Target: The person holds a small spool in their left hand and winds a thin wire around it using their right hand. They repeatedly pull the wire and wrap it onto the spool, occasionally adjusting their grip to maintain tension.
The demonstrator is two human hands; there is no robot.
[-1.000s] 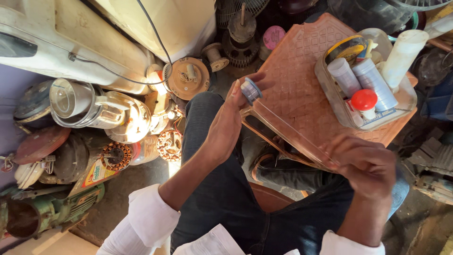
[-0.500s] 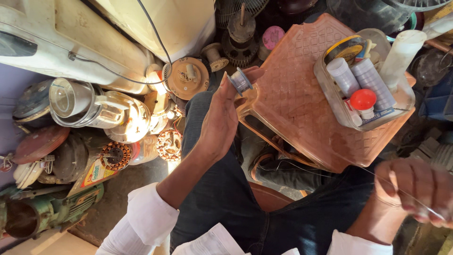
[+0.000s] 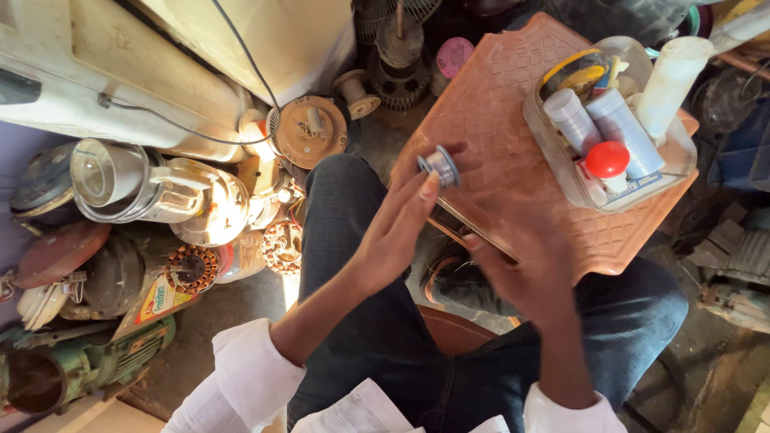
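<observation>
A small silvery metal spool (image 3: 439,165) is sitting pinched in the fingertips of the left hand (image 3: 399,224), just over the near-left edge of the orange-brown patterned plastic stool (image 3: 513,136). The right hand (image 3: 533,256) is hovering half open (blurred, holding nothing I can make out) over the stool's near edge. A clear plastic tub of bottles (image 3: 613,148) is resting on the stool's far right.

A clear plastic tub (image 3: 561,156) of bottles sits on the orange plastic stool (image 3: 497,128).

Small spool (image 3: 439,165): shiny metal. Stool top (image 3: 513,120): matt orange plastic, embossed lattice. Tray (image 3: 561,160): clear glossy plastic. Trousers (image 3: 353,224): dark denim cloth.
</observation>
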